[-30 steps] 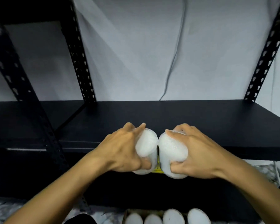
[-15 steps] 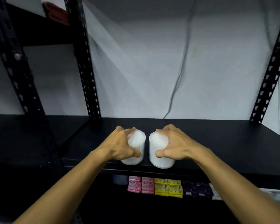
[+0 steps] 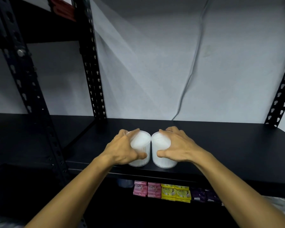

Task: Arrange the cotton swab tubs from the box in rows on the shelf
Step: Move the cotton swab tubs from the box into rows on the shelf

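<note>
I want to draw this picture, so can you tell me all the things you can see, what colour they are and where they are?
Cotton swab tubs: two, white, upright side by side near the front edge of the shelf, one in each hand.
Shelf: one, black board.
Uprights: black perforated metal posts, at left and right of the shelf.
Cable: one, grey, hanging down the wall behind the shelf.
Wall: grey-white, behind the rack.
Pink soap packs: two stacks, on the lower shelf.
Yellow soap packs: two stacks, right of the pink ones.
Purple packs: dark, right of the yellow ones; count unclear.
Left hand: grips the left tub.
Right hand: grips the right tub.
</note>
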`<action>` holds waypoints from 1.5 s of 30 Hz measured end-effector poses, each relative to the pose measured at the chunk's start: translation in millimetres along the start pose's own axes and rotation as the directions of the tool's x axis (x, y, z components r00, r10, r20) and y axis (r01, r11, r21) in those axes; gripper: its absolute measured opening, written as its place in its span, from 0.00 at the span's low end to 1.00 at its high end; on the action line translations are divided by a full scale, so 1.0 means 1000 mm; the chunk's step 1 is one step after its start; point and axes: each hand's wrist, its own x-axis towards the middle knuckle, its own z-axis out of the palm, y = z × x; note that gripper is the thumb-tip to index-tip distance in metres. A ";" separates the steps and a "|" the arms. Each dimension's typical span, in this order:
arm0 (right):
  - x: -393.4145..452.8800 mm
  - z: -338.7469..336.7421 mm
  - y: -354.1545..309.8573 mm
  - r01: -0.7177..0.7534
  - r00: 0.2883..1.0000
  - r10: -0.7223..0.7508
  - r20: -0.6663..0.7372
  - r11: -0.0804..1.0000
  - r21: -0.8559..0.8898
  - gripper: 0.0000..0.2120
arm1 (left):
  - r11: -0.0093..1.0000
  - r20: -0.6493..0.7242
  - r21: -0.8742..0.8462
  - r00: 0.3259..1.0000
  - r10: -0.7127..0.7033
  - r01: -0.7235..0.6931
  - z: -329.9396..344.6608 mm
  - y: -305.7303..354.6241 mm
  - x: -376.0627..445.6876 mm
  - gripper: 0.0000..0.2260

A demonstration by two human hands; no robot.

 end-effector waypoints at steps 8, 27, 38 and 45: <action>-0.038 0.020 0.024 -0.011 0.960 0.069 -0.273 0.978 0.209 0.49 | 0.983 -0.325 -0.173 0.946 0.006 -0.066 0.023 -0.013 -0.046 0.51; 0.007 0.068 -0.011 0.008 0.920 0.108 -0.376 0.956 0.294 0.35 | 0.984 -0.401 -0.177 0.915 -0.039 -0.036 0.037 -0.041 -0.007 0.34; 0.106 0.087 -0.044 0.035 0.922 0.060 -0.383 0.971 0.237 0.34 | 0.979 -0.392 -0.202 0.918 -0.054 -0.029 0.005 -0.108 0.065 0.33; 0.167 0.101 -0.067 0.022 0.916 0.062 -0.397 0.979 0.205 0.35 | 0.988 -0.414 -0.151 0.908 -0.061 -0.003 -0.007 -0.143 0.115 0.34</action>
